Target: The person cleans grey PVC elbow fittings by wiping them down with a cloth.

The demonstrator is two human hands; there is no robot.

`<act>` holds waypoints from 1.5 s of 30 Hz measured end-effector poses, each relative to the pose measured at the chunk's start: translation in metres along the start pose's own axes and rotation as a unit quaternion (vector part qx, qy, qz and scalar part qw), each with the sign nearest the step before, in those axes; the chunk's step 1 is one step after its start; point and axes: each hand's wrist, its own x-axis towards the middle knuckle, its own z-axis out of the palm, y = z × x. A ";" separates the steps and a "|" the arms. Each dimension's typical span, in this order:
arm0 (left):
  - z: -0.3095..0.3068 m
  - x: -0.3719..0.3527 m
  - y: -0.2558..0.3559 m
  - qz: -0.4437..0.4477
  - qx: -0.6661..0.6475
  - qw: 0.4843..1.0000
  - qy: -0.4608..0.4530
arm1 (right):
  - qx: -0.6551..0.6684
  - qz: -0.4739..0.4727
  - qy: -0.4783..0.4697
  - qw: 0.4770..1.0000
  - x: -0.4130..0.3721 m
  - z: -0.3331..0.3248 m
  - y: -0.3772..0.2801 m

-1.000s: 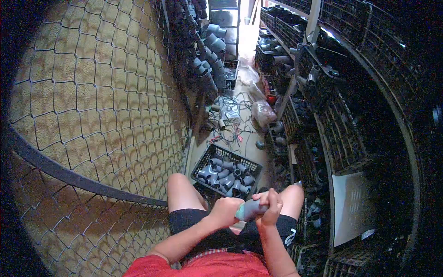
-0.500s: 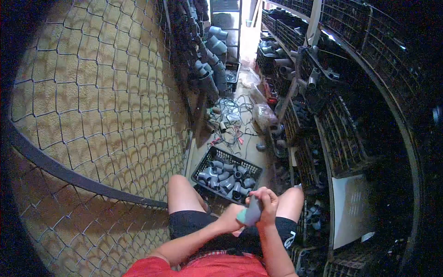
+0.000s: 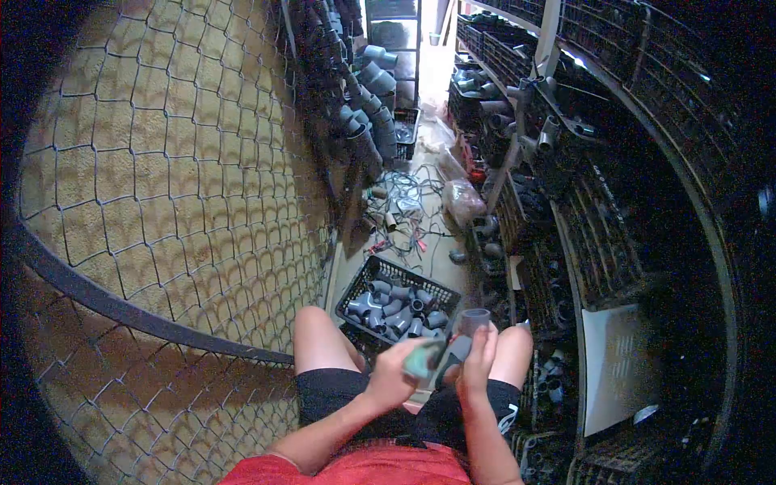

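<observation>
My right hand [image 3: 477, 361] is closed around a grey plastic pipe elbow [image 3: 474, 319], its round open end pointing up and away from me. Close beside it, my left hand [image 3: 392, 376] grips a soft-looking green cloth [image 3: 417, 363], which is smeared by motion. A gap separates the cloth from the fitting. Both hands are above my lap, between my knees. On the floor just beyond them, a black plastic crate [image 3: 444, 297] holds many grey pipe elbows [image 3: 394, 308].
A wire mesh fence [image 3: 186, 194] runs along my left. Racks of dark crates [image 3: 598, 234] fill the right side, with a white panel [image 3: 618, 368] low down. Ahead lie tangled cords [image 3: 404, 194] and a clear plastic bag [image 3: 463, 202]. Large grey fittings [image 3: 376, 81] are stacked at the far left.
My hands have moved apart. The left has drawn back leftward with the green cloth, off the elbow, while the right has tilted the elbow so its open end points up.
</observation>
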 end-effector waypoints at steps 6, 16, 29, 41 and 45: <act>0.006 0.020 0.000 0.124 0.033 0.990 0.057 | 0.049 0.137 -0.103 0.984 -0.030 0.015 0.016; -0.017 0.013 -0.024 -0.007 -0.076 0.968 -0.237 | -0.306 -0.087 -0.254 0.913 -0.027 -0.013 -0.026; 0.014 0.037 -0.062 0.114 -0.123 0.912 -0.375 | 0.053 0.477 -0.337 0.810 0.008 -0.090 0.016; 0.048 0.034 -0.349 -0.570 -0.357 0.737 0.071 | -0.362 -0.453 0.483 0.656 0.080 -0.298 -0.167; 0.044 0.046 -0.331 -0.528 -0.314 0.783 0.098 | -0.472 -0.433 0.639 0.426 0.111 -0.390 -0.184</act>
